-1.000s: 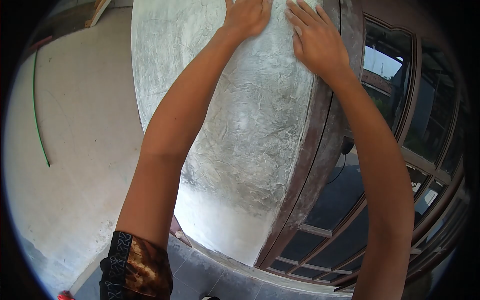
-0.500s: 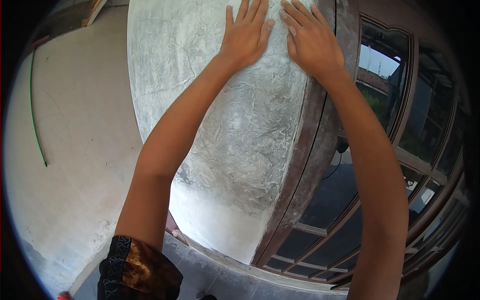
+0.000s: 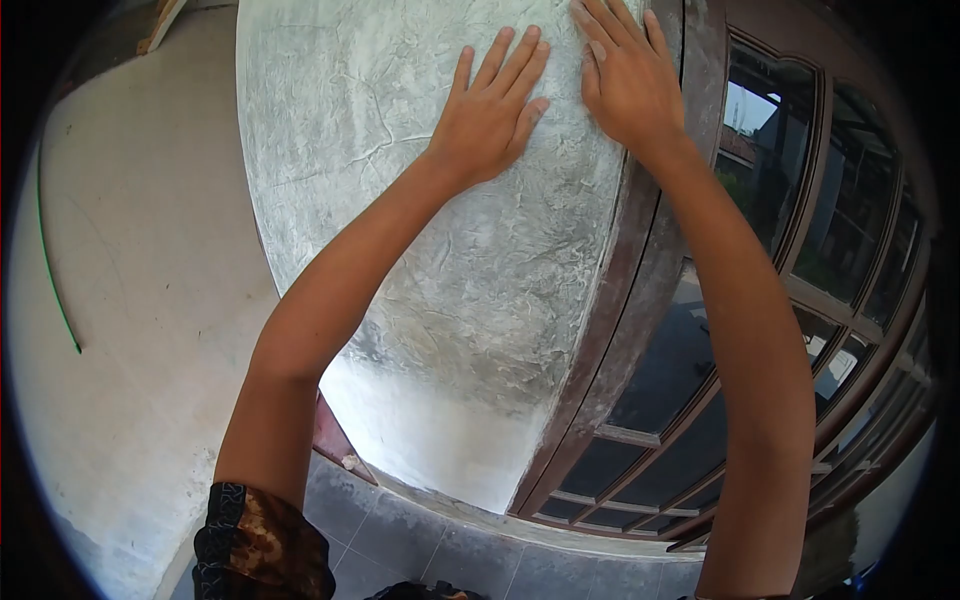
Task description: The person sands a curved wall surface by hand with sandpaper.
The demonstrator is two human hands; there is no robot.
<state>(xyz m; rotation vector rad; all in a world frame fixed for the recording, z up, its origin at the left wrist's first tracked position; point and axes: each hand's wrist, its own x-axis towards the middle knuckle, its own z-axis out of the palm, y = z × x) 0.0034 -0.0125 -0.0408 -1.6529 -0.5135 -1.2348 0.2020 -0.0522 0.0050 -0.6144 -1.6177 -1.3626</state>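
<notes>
My left hand lies flat on a wrinkled grey-white surface, fingers spread and pointing up. To its right, near the brown wooden frame at the surface's edge, my right hand also rests with its palm toward the surface and fingers stretched upward. No object shows in either hand. Creases and ridges run over the surface around both palms, while its lower end looks smoother and brighter. The palms themselves are hidden.
A brown wooden frame borders the surface, with dark window panes to the right. On the left is a beige wall with a thin green strip. Grey floor tiles lie below.
My left hand has slid down the surface and stays flat. The right hand has shifted slightly at the frame side. The whole view has also moved a little.
</notes>
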